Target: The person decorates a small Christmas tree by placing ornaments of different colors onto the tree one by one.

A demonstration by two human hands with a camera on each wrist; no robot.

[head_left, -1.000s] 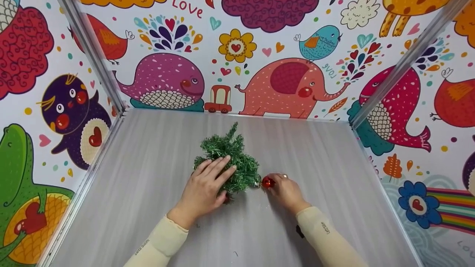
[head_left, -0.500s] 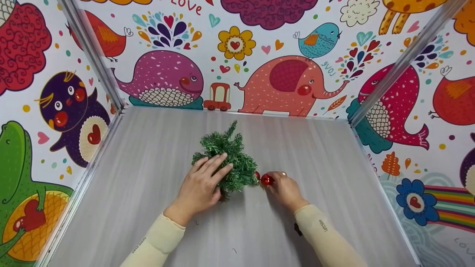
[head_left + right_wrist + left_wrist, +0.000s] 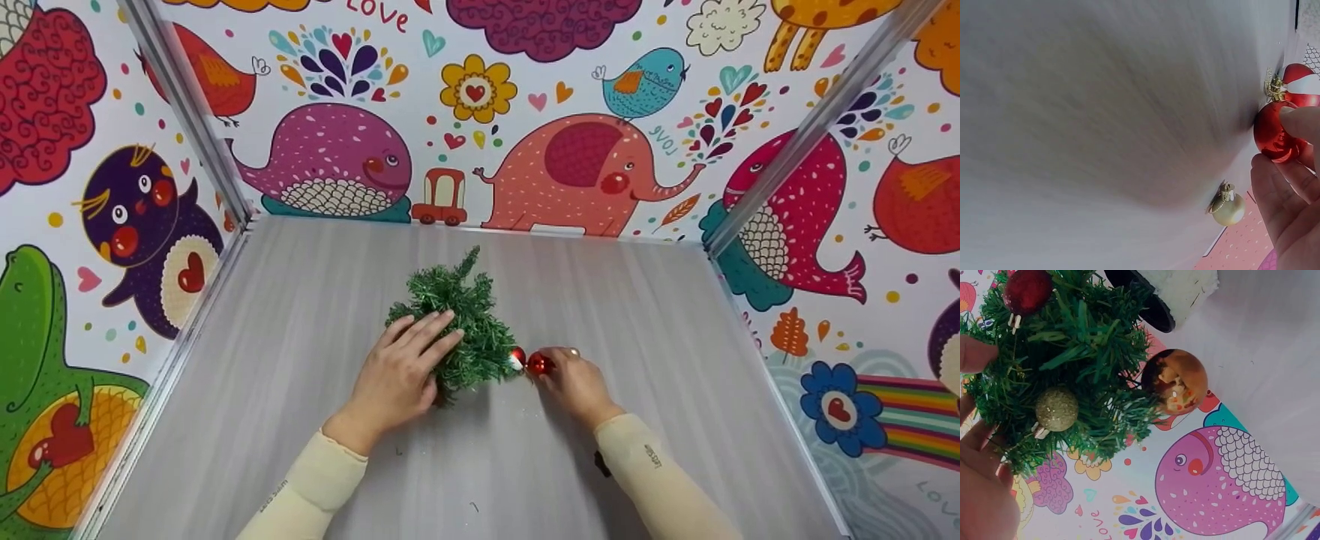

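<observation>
My left hand (image 3: pixel 394 375) holds a small green tinsel Christmas tree (image 3: pixel 480 330), fingers spread over its branches and thumb on the near side. In the left wrist view a dark red bauble (image 3: pixel 1027 291), a glittery gold bauble (image 3: pixel 1057 409) and a shiny copper-coloured bauble (image 3: pixel 1175 381) hang among the branches. A white base with a black rim (image 3: pixel 1185 295) shows beyond. To the right of the tree, my right hand (image 3: pixel 577 382) pinches a shiny red bauble (image 3: pixel 1276 132) close above the table. Right beside that bauble is a red-and-white one (image 3: pixel 517 358) at the tree's edge.
A pale gold bauble (image 3: pixel 1229 209) lies on the grey wood-grain table (image 3: pixel 315 300) near the right hand's fingers. Green tinsel bits (image 3: pixel 474 507) are scattered near the front. Printed cartoon walls (image 3: pixel 337 165) with metal corner posts (image 3: pixel 187 112) surround the table.
The left hand and the tree have shifted slightly left, and more of the red-and-white bauble shows. The right hand keeps its pinch on the red bauble, almost still.
</observation>
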